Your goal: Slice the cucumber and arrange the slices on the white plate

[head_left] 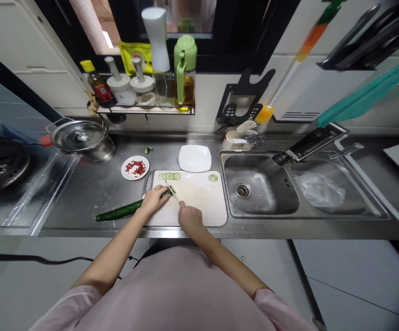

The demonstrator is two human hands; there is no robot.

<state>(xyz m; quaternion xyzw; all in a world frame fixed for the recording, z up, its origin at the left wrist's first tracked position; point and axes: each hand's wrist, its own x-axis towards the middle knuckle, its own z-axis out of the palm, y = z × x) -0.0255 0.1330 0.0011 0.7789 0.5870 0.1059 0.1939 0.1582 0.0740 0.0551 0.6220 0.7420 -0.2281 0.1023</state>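
A long dark green cucumber lies across the left edge of a white cutting board. My left hand is closed over its right end and holds it against the board. In my right hand is a knife, gripped by the handle, its blade at the cucumber's cut end. A row of thin cucumber slices lies along the board's far left edge. A few more slices rest in the far right corner.
Behind the board is a white square plate. A small plate of chopped red pieces and a lidded steel pot stand to the left. The sink adjoins on the right. A condiment shelf hangs above the counter.
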